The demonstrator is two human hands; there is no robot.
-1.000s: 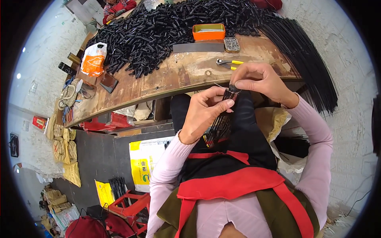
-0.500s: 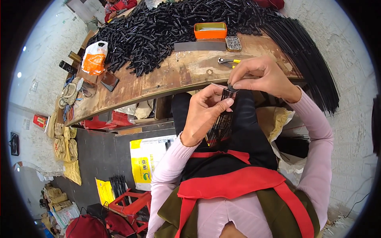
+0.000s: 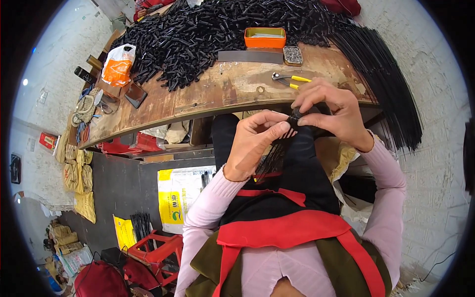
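My left hand [image 3: 253,144] is closed around the upper end of a bundle of thin black rods [image 3: 270,164], whose lower part hangs in front of my lap. My right hand [image 3: 337,111] pinches a small dark piece [image 3: 295,118] at the top of that bundle, thumb and fingers meeting on it. Both hands are close together, just off the table's near edge. The fingers partly cover the piece, so its exact kind does not show. On the table beyond my right hand lie pincers [image 3: 299,78] with yellow handles.
A heap of short black tubes [image 3: 198,39] covers the back of the wooden table [image 3: 208,94]. An orange tin [image 3: 265,43], a small box of metal bits [image 3: 293,55] and a flat grey strip [image 3: 251,57] lie before it. Long black rods [image 3: 391,84] overhang the right end.
My right hand has turned and shifted slightly right and down, and its fingers now cover the top of the bundle. My left hand keeps its grip. The view has shifted slightly.
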